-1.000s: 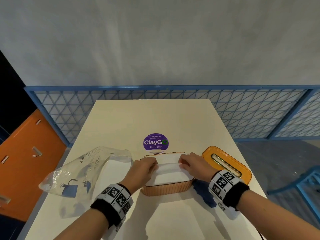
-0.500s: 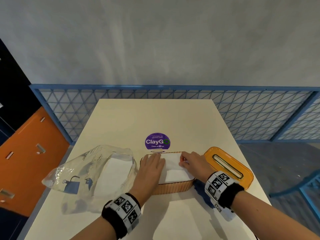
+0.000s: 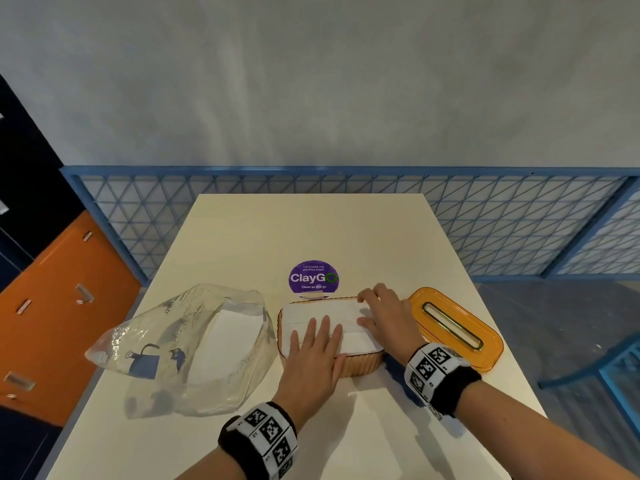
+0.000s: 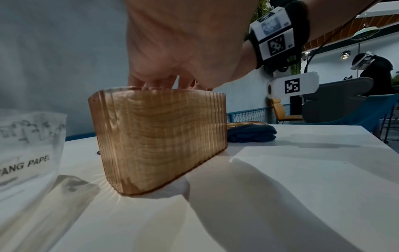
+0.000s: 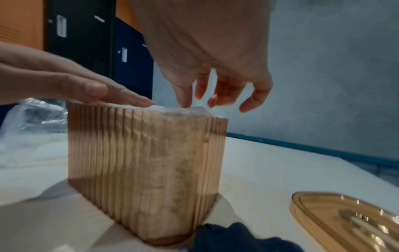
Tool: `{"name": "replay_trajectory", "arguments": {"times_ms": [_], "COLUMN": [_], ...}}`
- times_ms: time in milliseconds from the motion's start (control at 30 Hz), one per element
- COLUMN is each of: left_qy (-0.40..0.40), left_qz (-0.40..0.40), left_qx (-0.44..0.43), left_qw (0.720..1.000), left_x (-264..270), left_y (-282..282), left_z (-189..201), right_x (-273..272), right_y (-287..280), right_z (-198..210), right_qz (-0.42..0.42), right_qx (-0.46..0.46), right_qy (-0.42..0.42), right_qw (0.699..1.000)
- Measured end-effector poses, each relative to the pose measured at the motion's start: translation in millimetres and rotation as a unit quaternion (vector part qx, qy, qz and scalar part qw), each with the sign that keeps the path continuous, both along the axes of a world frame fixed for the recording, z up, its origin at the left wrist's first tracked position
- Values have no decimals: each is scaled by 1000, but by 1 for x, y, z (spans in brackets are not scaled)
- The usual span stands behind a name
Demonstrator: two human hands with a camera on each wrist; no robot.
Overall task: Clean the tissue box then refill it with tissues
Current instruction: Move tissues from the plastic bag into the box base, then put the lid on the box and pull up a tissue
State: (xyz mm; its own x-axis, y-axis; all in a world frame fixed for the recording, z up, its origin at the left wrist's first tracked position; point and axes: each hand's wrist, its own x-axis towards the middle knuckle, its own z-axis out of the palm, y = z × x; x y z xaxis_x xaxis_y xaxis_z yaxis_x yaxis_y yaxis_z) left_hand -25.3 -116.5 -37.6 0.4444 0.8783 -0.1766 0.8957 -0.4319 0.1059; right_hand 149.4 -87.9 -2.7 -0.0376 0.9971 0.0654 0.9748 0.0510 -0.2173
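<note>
The amber ribbed tissue box (image 3: 360,365) stands on the table without its lid, filled to the rim with a white tissue stack (image 3: 311,311). My left hand (image 3: 317,341) lies flat, fingers straight, pressing on the middle of the stack. My right hand (image 3: 381,311) hovers over the box's right end, fingers loosely bent, thumb and fingertips touching the tissues near the far right corner. In the right wrist view the right hand (image 5: 212,102) touches the tissue top (image 5: 172,108) of the box (image 5: 146,170). In the left wrist view, tissue layers show through the box wall (image 4: 159,136).
The orange lid (image 3: 457,327) with a slot lies to the right of the box. A dark blue cloth (image 3: 398,372) sits between box and lid. A clear plastic bag (image 3: 194,344) holding more tissues lies to the left. A purple sticker (image 3: 313,277) marks the table behind.
My left hand has moved from the box's left end to lie flat over the middle of the tissues. My right hand has shifted toward the far right corner.
</note>
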Motion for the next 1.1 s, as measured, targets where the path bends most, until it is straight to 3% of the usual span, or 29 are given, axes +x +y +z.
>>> {"name": "replay_trajectory", "arguments": {"times_ms": [167,300,500,633,767,900,1100], "left_qy": [-10,-26,-26,-25,-22,1,19], "left_qz": [-8,2,-27,-18,-11,-15,-12], "left_qx": [-12,9,-15,-17,-27,-19,-35], "left_qw": [1000,1000,999,999,999,1000,999], "left_x": [6,4,8,11,15,17,17], "left_y": [0,1,1,2,0,0,0], "left_z": [1,-2,-5,-6,-2,-5,-1], "right_x": [-3,-4,5,35,91,134,165], "right_y": [-29,-53,-64,-58,-49,-37,-13], "right_z": [0,-17,-23,-18,-27,-39,-55], "right_qz": [79,126,117,20,-99,-191,-220], "right_qx": [124,103,95,106,17,-125,-271], "right_qy": [-88,-86,-62,-9,-3,-46,-53], "right_qw": [985,983,987,994,995,972,936]}}
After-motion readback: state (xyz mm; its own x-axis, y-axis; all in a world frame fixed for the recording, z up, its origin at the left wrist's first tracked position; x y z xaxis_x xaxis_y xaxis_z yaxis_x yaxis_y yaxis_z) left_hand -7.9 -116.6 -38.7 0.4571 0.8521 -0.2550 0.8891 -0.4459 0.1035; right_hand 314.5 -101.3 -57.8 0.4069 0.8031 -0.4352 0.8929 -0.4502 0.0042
